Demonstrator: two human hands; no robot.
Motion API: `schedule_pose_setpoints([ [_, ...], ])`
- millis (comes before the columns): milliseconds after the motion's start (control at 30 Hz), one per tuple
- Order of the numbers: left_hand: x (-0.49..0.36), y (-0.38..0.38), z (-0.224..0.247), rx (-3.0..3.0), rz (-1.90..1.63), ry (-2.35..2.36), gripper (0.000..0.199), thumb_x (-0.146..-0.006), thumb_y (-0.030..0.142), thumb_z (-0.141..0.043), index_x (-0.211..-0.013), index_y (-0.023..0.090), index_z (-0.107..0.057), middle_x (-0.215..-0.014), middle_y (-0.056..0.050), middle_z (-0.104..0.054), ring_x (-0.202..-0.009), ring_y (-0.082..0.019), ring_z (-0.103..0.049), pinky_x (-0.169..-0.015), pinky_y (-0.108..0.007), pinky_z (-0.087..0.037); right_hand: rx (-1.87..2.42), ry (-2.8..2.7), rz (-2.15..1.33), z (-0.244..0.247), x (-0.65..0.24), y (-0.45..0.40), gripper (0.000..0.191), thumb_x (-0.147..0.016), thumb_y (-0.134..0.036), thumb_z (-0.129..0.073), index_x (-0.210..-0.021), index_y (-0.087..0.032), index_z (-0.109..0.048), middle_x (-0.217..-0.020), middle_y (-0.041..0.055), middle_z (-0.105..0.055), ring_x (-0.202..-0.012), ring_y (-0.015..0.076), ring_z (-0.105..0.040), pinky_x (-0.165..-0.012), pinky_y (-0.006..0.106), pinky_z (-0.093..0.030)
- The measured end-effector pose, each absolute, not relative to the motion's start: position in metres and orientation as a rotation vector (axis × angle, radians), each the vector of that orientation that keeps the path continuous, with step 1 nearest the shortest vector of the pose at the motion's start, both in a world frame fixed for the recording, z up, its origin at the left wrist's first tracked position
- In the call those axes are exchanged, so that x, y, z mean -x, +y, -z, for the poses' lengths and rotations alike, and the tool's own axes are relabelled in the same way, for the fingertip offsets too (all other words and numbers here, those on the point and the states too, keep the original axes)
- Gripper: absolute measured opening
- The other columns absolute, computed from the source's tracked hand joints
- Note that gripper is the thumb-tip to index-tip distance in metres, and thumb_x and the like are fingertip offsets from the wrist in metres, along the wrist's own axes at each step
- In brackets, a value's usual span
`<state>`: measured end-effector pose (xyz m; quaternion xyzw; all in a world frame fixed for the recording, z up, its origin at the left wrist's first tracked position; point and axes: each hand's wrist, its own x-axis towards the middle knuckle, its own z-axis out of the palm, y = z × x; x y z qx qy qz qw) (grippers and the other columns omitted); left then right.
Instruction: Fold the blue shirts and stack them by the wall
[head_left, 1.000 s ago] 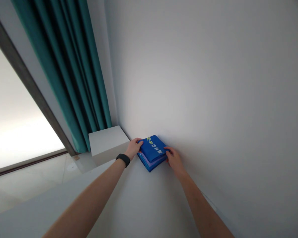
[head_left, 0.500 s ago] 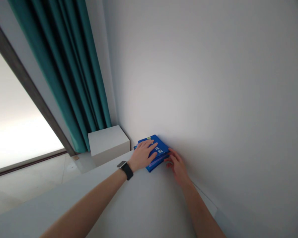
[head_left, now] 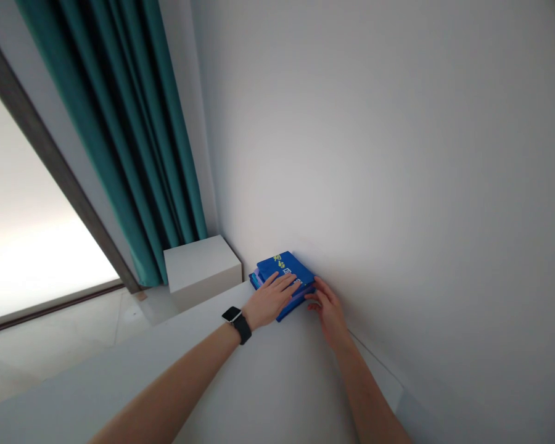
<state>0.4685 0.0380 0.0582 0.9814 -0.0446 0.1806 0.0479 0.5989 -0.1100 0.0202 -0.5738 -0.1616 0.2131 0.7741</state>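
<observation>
A blue folded cloth bundle [head_left: 281, 264] with white and yellow printed characters lies on the white surface, against the wall. Its layers show at the left and front edges, with purple and light blue between them. My left hand [head_left: 272, 299] rests flat on top, fingers stretched out, covering part of the print. At the bundle's right corner, my right hand [head_left: 329, 308] has its fingers bent round the edge. A black watch [head_left: 238, 324] is on my left wrist.
The white surface [head_left: 240, 382] under the bundle runs along the white wall [head_left: 374, 154]. Beyond its far end stands a lower white box-shaped unit [head_left: 203, 262]. Green curtains [head_left: 134, 142] hang at the left beside a bright window [head_left: 28, 209], above a pale tiled floor [head_left: 74, 345].
My left hand has slid a little toward me over the bundle, uncovering more of the yellow and white print. My right hand stays at the right corner, almost unmoved.
</observation>
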Motion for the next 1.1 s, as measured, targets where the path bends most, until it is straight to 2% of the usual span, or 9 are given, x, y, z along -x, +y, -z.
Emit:
schedule_pose_setpoints([
  [100, -0.465, 0.041, -0.060, -2.931, -0.582, -0.086, 0.045, -0.102, 0.035, -0.033, -0.146, 0.026, -0.035, -0.152, -0.006, -0.038, -0.142, -0.020, -0.029, -0.119, -0.045, -0.018, 1.268, -0.333, -0.374, -0.015, -0.598, -0.113, 0.047, -0.071, -0.036, -0.062, -0.117, -0.024, -0.063, -0.122, 0.0077, -0.061, -0.076, 0.0168, -0.065, -0.054, 0.026, -0.049],
  [233, -0.460, 0.051, -0.055, -2.728, -0.774, 0.378, 0.049, -0.103, 0.036, -0.023, -0.149, 0.021, -0.030, -0.156, -0.009, -0.030, -0.145, -0.021, -0.022, -0.118, -0.046, -0.020, 1.350, -0.362, -0.256, -0.007, -0.596, -0.119, 0.053, -0.076, -0.035, -0.054, -0.128, -0.024, -0.056, -0.131, 0.0100, -0.057, -0.072, 0.0156, -0.063, -0.056, 0.029, -0.050],
  [300, -0.459, 0.054, -0.051, -2.667, -0.812, 0.504, 0.051, -0.102, 0.038, -0.025, -0.151, 0.020, -0.027, -0.158, -0.010, -0.023, -0.146, -0.024, -0.018, -0.117, -0.047, -0.023, 1.398, -0.423, -0.230, -0.004, -0.594, -0.120, 0.058, -0.080, -0.035, -0.051, -0.137, -0.025, -0.049, -0.136, 0.0106, -0.053, -0.072, 0.0160, -0.063, -0.057, 0.031, -0.051],
  [433, -0.455, 0.047, -0.044, -2.719, -0.808, 0.437, 0.052, -0.101, 0.041, -0.031, -0.151, 0.027, -0.025, -0.161, -0.008, -0.012, -0.147, -0.029, -0.012, -0.116, -0.051, -0.025, 1.473, -0.542, -0.192, -0.005, -0.591, -0.112, 0.061, -0.086, -0.037, -0.048, -0.145, -0.024, -0.039, -0.127, 0.0111, -0.059, -0.078, 0.0181, -0.063, -0.062, 0.033, -0.051],
  [533, -0.453, 0.036, -0.042, -2.795, -0.784, 0.273, 0.051, -0.101, 0.039, -0.034, -0.150, 0.030, -0.028, -0.161, -0.006, -0.014, -0.147, -0.028, -0.012, -0.117, -0.051, -0.022, 1.497, -0.589, -0.144, -0.009, -0.593, -0.106, 0.059, -0.088, -0.038, -0.047, -0.144, -0.022, -0.040, -0.121, 0.0107, -0.060, -0.078, 0.0169, -0.061, -0.063, 0.032, -0.051],
  [667, -0.452, 0.029, -0.039, -2.806, -0.743, 0.224, 0.050, -0.101, 0.037, -0.033, -0.149, 0.026, -0.030, -0.159, -0.008, -0.021, -0.147, -0.026, -0.014, -0.117, -0.049, -0.025, 1.459, -0.551, -0.250, -0.015, -0.596, -0.104, 0.060, -0.086, -0.041, -0.051, -0.142, -0.023, -0.043, -0.110, 0.0079, -0.064, -0.073, 0.0161, -0.059, -0.062, 0.031, -0.049],
  [867, -0.450, 0.027, -0.030, -2.784, -0.760, 0.287, 0.050, -0.101, 0.033, -0.035, -0.150, 0.026, -0.029, -0.161, -0.007, -0.012, -0.148, -0.029, -0.005, -0.115, -0.051, -0.029, 1.222, -0.440, -0.431, -0.025, -0.592, -0.104, 0.053, -0.077, -0.040, -0.061, -0.129, -0.029, -0.056, -0.123, 0.0056, -0.060, -0.071, 0.0143, -0.060, -0.057, 0.028, -0.048],
  [967, -0.449, 0.025, -0.030, -2.769, -0.766, 0.280, 0.050, -0.101, 0.030, -0.036, -0.150, 0.027, -0.028, -0.161, -0.007, -0.010, -0.147, -0.030, -0.003, -0.114, -0.052, -0.031, 1.199, -0.423, -0.524, -0.031, -0.592, -0.103, 0.052, -0.074, -0.039, -0.064, -0.125, -0.030, -0.059, -0.111, 0.0035, -0.064, -0.067, 0.0133, -0.060, -0.053, 0.026, -0.045],
  [1100, -0.451, 0.025, -0.034, -2.758, -0.771, 0.248, 0.049, -0.101, 0.028, -0.034, -0.149, 0.027, -0.029, -0.161, -0.007, -0.011, -0.148, -0.029, -0.003, -0.114, -0.052, -0.031, 1.150, -0.368, -0.579, -0.036, -0.594, -0.104, 0.050, -0.070, -0.035, -0.068, -0.119, -0.026, -0.064, -0.089, 0.0008, -0.066, -0.065, 0.0138, -0.060, -0.050, 0.025, -0.042],
])
